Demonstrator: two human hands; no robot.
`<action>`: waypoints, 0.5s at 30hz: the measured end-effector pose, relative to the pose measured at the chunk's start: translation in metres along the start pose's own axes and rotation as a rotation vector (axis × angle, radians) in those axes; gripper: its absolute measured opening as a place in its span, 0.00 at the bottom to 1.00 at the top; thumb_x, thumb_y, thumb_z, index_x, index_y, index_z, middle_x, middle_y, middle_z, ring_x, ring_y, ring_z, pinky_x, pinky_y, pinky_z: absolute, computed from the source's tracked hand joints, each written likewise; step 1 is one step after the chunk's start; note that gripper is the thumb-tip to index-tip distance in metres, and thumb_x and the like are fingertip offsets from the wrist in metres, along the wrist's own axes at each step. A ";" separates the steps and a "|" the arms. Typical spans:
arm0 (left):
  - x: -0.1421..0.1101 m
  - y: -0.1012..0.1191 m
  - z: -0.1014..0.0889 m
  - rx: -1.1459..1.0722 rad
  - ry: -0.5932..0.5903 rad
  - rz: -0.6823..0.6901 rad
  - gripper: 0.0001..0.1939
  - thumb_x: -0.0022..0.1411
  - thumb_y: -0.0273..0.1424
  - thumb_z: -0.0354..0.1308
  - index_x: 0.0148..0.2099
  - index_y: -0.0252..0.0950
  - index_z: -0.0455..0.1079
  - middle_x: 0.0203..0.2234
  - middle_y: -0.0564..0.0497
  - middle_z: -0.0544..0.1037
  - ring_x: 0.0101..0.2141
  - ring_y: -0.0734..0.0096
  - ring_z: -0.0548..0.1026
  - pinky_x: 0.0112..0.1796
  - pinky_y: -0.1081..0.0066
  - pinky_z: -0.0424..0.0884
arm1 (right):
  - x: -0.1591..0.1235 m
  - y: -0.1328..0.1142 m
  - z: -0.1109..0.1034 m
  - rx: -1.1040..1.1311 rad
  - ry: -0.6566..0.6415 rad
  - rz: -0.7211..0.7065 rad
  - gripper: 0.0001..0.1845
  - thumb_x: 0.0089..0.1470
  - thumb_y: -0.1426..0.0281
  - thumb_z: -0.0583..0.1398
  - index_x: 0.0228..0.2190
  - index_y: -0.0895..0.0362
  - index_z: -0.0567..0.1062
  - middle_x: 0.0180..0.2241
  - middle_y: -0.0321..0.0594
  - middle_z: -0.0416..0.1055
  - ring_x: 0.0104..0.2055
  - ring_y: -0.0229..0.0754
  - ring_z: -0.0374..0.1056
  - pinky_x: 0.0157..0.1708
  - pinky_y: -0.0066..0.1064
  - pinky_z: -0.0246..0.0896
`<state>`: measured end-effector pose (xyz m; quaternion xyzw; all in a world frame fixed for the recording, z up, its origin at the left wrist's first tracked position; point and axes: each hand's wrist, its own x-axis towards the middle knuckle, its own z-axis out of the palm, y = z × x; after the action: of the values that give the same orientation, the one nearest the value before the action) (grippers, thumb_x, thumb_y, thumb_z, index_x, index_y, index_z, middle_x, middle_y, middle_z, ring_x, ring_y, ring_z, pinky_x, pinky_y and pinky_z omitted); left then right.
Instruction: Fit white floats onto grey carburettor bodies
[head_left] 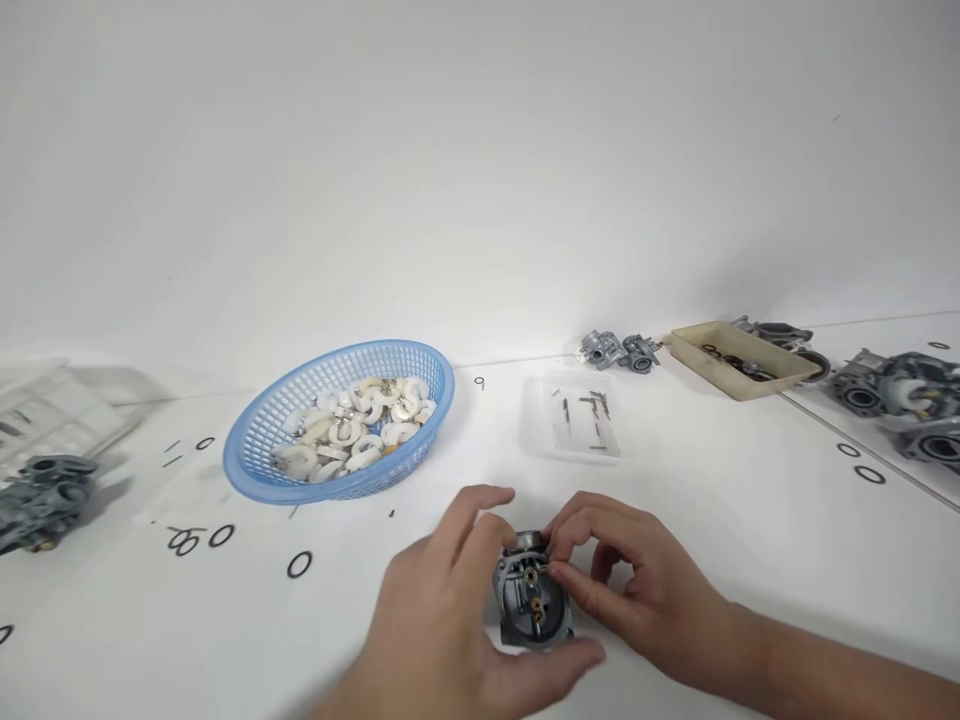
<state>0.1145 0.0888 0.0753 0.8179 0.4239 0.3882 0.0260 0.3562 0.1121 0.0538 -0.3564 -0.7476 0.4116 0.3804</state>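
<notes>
A grey metal carburetor body (517,610) stands low in the middle of the view, its round open bowl side facing up with brass jets inside. My left hand (450,610) is curved around its left side, thumb along the near edge and fingers at the far edge. At the upper right rim of the carburetor body, thumb and index finger of my right hand (622,570) are pinched together. What lies between them is too small to make out; a thin light tip shows at the fingertips.
Beyond my hands lies a clear plastic tray (607,452) with thin pins. A blue basket (255,475) holds white ring-shaped floats. Black O-rings (300,565) are scattered at left. More carburetors (892,390) lie right, near a cream bin (705,365); another carburetor (45,495) sits far left.
</notes>
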 end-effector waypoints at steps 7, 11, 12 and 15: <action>0.032 -0.059 -0.075 0.531 0.312 -0.404 0.06 0.78 0.36 0.58 0.47 0.41 0.73 0.45 0.46 0.85 0.44 0.58 0.84 0.39 0.64 0.77 | -0.009 0.002 0.007 -0.019 -0.057 -0.100 0.01 0.70 0.68 0.67 0.41 0.51 0.81 0.45 0.42 0.79 0.44 0.41 0.79 0.33 0.23 0.77; 0.055 -0.119 -0.102 0.570 0.032 -0.604 0.18 0.82 0.36 0.52 0.64 0.39 0.76 0.56 0.41 0.82 0.50 0.52 0.84 0.47 0.57 0.80 | -0.010 0.002 0.010 -0.039 -0.053 -0.164 0.01 0.68 0.70 0.67 0.41 0.52 0.81 0.46 0.44 0.79 0.44 0.43 0.79 0.32 0.23 0.75; 0.060 -0.135 -0.105 0.565 -0.094 -0.620 0.18 0.80 0.35 0.57 0.65 0.38 0.76 0.59 0.39 0.81 0.52 0.50 0.84 0.49 0.54 0.81 | -0.009 0.002 0.010 -0.039 -0.052 -0.171 0.01 0.67 0.70 0.68 0.41 0.52 0.81 0.45 0.44 0.79 0.44 0.43 0.79 0.31 0.23 0.75; 0.077 -0.176 -0.108 0.540 -0.416 -0.616 0.22 0.76 0.39 0.68 0.67 0.37 0.76 0.64 0.40 0.79 0.60 0.49 0.80 0.60 0.45 0.79 | -0.007 0.002 0.010 -0.041 -0.052 -0.183 0.02 0.66 0.71 0.68 0.40 0.52 0.81 0.44 0.44 0.80 0.43 0.43 0.79 0.31 0.24 0.74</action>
<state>-0.0490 0.2250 0.1328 0.6918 0.7191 0.0654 0.0108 0.3511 0.1034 0.0467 -0.2833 -0.7949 0.3690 0.3895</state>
